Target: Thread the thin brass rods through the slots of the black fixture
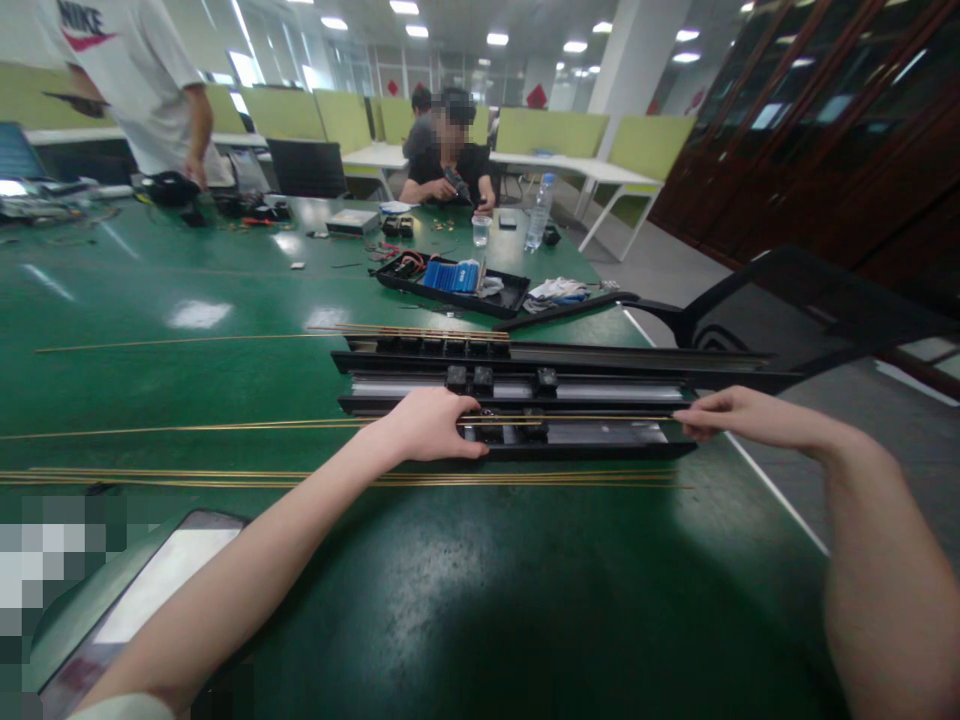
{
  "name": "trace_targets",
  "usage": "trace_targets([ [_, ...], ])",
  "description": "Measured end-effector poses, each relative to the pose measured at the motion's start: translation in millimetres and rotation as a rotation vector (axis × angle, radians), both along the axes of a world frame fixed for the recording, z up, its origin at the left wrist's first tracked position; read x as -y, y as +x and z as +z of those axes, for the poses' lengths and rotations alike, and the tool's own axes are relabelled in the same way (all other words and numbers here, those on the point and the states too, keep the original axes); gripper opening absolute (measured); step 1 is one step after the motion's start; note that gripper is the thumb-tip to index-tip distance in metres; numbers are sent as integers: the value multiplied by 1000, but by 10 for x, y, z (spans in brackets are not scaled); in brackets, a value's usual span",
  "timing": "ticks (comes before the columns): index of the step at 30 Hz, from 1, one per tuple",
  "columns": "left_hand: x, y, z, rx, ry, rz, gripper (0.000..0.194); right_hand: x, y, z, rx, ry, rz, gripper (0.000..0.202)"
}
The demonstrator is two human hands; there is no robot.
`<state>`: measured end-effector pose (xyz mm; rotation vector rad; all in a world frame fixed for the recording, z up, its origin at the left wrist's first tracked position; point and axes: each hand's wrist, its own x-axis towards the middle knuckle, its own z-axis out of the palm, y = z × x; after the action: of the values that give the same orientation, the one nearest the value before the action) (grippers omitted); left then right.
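Observation:
Several long black channels lie side by side on the green table, with small black blocks [547, 381] inside them. My left hand [431, 424] rests over the nearest channel [600, 450], thumb and fingers around a black block and thin brass rods. At the channel's right end, my right hand [712, 412] pinches the tip of a thin brass rod [600, 417] that runs left above the channel and passes under my left hand. More brass rods [525, 480] lie on the table just in front of the channel, and others [427, 332] rest over the farthest one.
Behind the channels sit a black tray [514, 292] with a blue finned part [450, 275], a crumpled cloth [556, 292], a bottle [538, 215] and a cup [481, 232]. A phone [150, 590] lies front left. Two people are across the table; a chair [817, 300] stands right.

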<state>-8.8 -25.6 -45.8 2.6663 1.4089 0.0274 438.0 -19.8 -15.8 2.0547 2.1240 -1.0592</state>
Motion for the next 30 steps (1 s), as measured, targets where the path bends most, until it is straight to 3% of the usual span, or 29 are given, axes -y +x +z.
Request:
trace_targets([
  [13,5,18,-3,-11,16,6,73,-75,117,-45,119,29,-61,61],
  [19,12,39,-4,-13,27,5,70,-88,78,-12,204,140,-49,55],
  [25,22,49,-16,-12,40,22,67,-73,-301,75,217,487,45,39],
  [30,19,63,10,2,38,19,65,6,-899,-25,87,668,340,31],
])
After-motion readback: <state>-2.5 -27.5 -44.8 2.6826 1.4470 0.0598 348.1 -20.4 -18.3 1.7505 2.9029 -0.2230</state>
